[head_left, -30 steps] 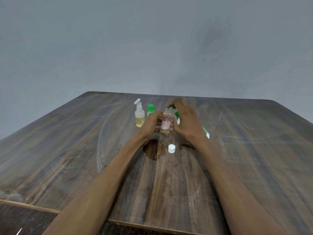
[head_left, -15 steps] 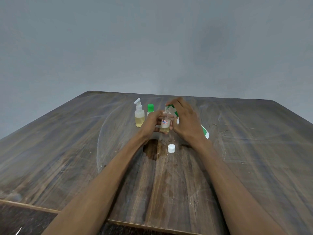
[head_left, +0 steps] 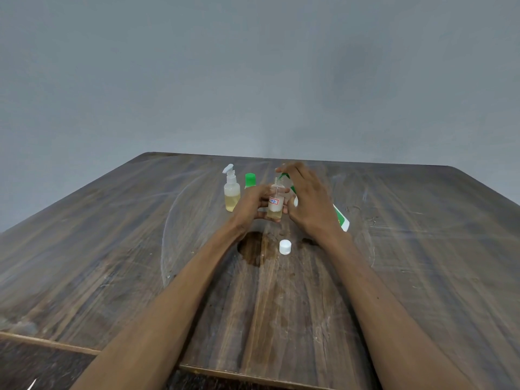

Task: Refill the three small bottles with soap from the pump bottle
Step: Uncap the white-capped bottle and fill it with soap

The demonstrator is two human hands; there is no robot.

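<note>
left hand (head_left: 253,205): my grip's wrapped round the small bottle (head_left: 275,203)
right hand (head_left: 308,202): gripping the tilted pump bottle (head_left: 341,218)
cap (head_left: 285,246): on the worktop (head_left: 112,249)

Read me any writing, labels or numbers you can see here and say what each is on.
Small clear bottle held by the left hand: white sticker with handwritten marks, too blurred to read.
Green and white bottle behind the right hand: no print legible.
Nothing else carries text.

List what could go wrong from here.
1. The small labelled bottle, held off the table by the left hand, has a narrow open neck; soap from the tilted pump bottle in the right hand might miss it.
2. The loose white cap could be knocked away.
</note>
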